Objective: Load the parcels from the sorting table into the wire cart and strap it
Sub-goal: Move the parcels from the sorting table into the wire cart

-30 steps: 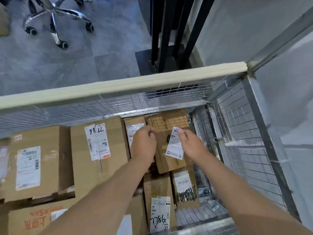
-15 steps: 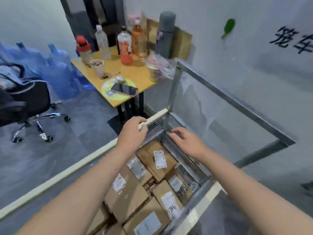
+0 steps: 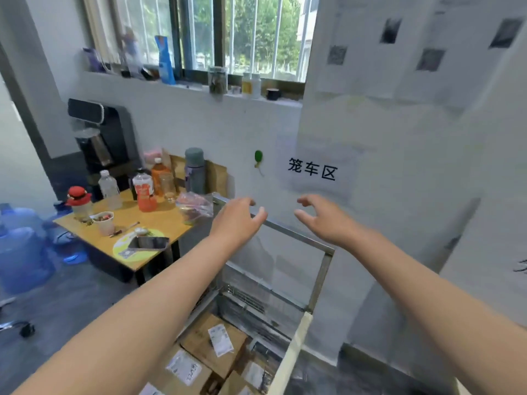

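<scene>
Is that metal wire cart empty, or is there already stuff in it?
Loaded, at least partly: brown cardboard boxes with white labels lie inside the metal wire cart. How full it is overall, cannot tell.

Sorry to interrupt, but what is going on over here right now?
A person is standing over the wire cart, with the left hand and right hand both open at its top rail, gripping nothing. Labelled cardboard parcels already lie inside the cart below. No strap shows in this view, so strapping looks not yet done.

Metal wire cart [image 3: 299, 240], cardboard parcels [image 3: 199, 340]
</scene>
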Demonstrator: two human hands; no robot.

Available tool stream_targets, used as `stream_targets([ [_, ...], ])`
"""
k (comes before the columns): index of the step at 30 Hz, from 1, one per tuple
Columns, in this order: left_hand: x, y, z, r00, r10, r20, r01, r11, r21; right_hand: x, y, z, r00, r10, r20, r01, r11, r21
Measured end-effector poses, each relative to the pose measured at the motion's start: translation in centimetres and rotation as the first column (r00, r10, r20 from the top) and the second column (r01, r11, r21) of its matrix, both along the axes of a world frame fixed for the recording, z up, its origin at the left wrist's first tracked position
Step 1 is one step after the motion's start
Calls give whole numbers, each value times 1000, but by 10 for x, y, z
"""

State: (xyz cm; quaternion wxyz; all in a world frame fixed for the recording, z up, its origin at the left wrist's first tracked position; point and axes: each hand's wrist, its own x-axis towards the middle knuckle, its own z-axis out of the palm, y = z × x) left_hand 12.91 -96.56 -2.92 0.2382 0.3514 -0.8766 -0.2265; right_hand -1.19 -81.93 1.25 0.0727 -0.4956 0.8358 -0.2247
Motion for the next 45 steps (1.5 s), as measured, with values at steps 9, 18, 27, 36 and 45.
stream_targets([
  [9, 27, 130, 30, 982, -167, 83, 176, 977, -123, 33, 165, 4, 989, -146, 26, 146, 989, -17],
  [18, 35, 239, 58, 905, -417, 77, 424, 891, -159, 81, 284, 21, 939, -338, 61, 341, 939, -48],
  [27, 57, 329, 62, 770, -636, 41, 635, 761, -129, 156, 385, 33, 835, -548, 47, 550, 831, -84],
  [36, 93, 411, 30, 593, -796, 121, 801, 570, -181, 235, 481, 18, 672, -734, 95, 740, 672, -43],
  [45, 120, 558, 24, 469, -877, 103, 880, 455, -138, 308, 626, 12, 475, -877, 72, 880, 475, -23],
])
